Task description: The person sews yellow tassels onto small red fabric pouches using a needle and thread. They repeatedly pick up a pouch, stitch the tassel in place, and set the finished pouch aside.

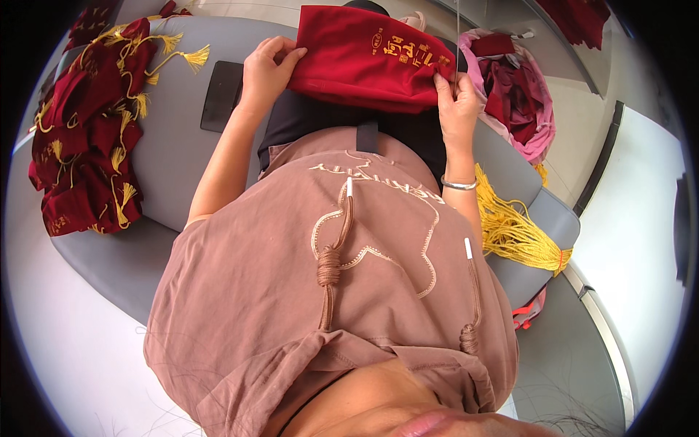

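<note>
A red velvet-like cloth pouch (349, 60) with gold printed writing is spread above my lap. My left hand (270, 68) pinches its left edge between thumb and fingers. At the opposite end, my right hand (458, 104) grips the gathered cloth, its fingertips partly hidden by the folds. A thin pale cord or rod (457, 38) runs upward from beside my right fingers; which it is, I cannot tell. Below the right forearm, a bundle of yellow cords (519, 235) lies on the grey seat, tied near one end.
A heap of dark red pouches (93, 136) with yellow tasselled drawstrings covers the left of the grey padded seat (169, 114). A dark flat device (221, 95) lies beside my left forearm. On the floor at right stands a pink bag (546, 136) filled with red cloth.
</note>
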The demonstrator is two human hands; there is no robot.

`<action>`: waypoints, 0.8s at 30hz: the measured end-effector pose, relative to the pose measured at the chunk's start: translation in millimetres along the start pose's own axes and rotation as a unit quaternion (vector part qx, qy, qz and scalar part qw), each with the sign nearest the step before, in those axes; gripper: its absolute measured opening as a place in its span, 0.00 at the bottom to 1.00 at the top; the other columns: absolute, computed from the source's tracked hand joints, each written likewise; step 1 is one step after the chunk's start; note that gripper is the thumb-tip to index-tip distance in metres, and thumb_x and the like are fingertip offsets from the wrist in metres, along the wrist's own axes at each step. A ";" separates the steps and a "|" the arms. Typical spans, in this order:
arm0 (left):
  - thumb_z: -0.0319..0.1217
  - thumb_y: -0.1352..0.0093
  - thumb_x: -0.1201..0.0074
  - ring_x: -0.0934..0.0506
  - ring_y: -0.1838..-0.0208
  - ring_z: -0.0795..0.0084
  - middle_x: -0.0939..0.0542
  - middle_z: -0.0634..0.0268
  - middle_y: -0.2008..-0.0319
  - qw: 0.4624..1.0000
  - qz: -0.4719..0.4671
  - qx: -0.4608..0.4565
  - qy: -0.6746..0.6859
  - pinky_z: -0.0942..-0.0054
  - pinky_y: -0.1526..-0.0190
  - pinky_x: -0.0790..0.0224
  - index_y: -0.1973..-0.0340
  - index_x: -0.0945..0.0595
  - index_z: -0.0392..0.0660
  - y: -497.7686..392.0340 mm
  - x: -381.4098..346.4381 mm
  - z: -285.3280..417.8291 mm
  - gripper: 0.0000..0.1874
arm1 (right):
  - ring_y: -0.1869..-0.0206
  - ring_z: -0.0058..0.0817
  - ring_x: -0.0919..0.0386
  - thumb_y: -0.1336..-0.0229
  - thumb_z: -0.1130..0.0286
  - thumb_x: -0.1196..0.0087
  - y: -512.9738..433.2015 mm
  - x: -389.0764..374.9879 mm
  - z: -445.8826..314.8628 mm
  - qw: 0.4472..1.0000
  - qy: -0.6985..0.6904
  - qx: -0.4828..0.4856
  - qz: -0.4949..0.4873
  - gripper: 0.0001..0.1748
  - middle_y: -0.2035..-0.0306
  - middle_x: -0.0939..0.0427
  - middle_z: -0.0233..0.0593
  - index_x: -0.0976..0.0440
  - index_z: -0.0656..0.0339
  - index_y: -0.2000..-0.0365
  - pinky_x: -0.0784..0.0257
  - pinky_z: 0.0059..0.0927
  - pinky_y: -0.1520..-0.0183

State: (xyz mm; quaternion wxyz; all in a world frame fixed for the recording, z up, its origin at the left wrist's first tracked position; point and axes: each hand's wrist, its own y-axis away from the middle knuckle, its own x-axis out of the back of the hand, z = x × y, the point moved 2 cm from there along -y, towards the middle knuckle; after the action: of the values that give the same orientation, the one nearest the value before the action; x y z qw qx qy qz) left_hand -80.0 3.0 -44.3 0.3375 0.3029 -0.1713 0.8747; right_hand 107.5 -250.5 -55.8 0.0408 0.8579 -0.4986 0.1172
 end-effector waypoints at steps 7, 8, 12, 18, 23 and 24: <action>0.31 0.34 0.35 0.19 0.71 0.64 0.17 0.64 0.72 0.969 0.110 -0.189 -0.114 0.69 0.68 0.26 0.67 0.14 0.44 1.2 15.8 21.9 0.05 | 0.73 0.08 0.37 0.35 0.72 0.38 4.7 10.2 -6.4 0.999 -0.039 0.007 -0.007 0.08 0.75 0.28 0.20 0.25 0.66 0.65 0.40 0.13 0.69; 0.32 0.34 0.36 0.19 0.71 0.62 0.18 0.65 0.73 0.958 0.127 -0.216 -0.139 0.67 0.70 0.26 0.68 0.14 0.45 0.6 20.3 28.1 0.05 | 0.73 0.07 0.37 0.35 0.72 0.38 4.8 12.4 -12.7 0.999 -0.043 0.007 -0.009 0.08 0.75 0.28 0.20 0.25 0.66 0.64 0.41 0.13 0.69; 0.31 0.34 0.37 0.21 0.74 0.63 0.20 0.67 0.76 0.955 0.131 -0.218 -0.151 0.66 0.72 0.29 0.72 0.16 0.46 -2.6 41.8 52.7 0.05 | 0.73 0.06 0.38 0.35 0.73 0.38 5.8 15.5 -35.2 0.997 -0.076 0.013 0.005 0.07 0.74 0.28 0.19 0.24 0.66 0.64 0.41 0.12 0.68; 0.34 0.32 0.39 0.26 0.79 0.61 0.23 0.64 0.79 0.958 0.103 -0.202 -0.178 0.65 0.75 0.34 0.73 0.19 0.46 -11.0 72.8 81.4 0.09 | 0.70 0.08 0.33 0.36 0.73 0.37 4.8 21.6 -59.0 0.995 -0.101 0.005 0.026 0.07 0.72 0.25 0.21 0.23 0.66 0.64 0.38 0.12 0.66; 0.35 0.29 0.41 0.25 0.78 0.70 0.23 0.61 0.78 0.963 0.012 -0.162 -0.215 0.70 0.72 0.34 0.70 0.19 0.42 -23.0 87.2 82.4 0.11 | 0.68 0.08 0.31 0.36 0.71 0.37 0.1 21.9 -73.8 0.994 -0.093 0.045 0.020 0.07 0.70 0.22 0.23 0.22 0.65 0.63 0.37 0.12 0.64; 0.36 0.27 0.42 0.23 0.76 0.71 0.20 0.62 0.76 0.966 -0.028 -0.129 -0.222 0.70 0.70 0.31 0.69 0.18 0.42 -26.4 89.1 77.9 0.11 | 0.69 0.08 0.32 0.36 0.71 0.37 -1.3 21.3 -74.9 0.995 -0.086 0.048 0.018 0.07 0.71 0.22 0.22 0.22 0.65 0.64 0.37 0.12 0.64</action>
State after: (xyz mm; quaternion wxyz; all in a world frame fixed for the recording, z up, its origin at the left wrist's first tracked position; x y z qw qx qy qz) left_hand -81.9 25.9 74.8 0.3516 0.4479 -0.3450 0.7462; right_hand 106.7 -254.0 22.0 -0.0459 0.8566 -0.5096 0.0674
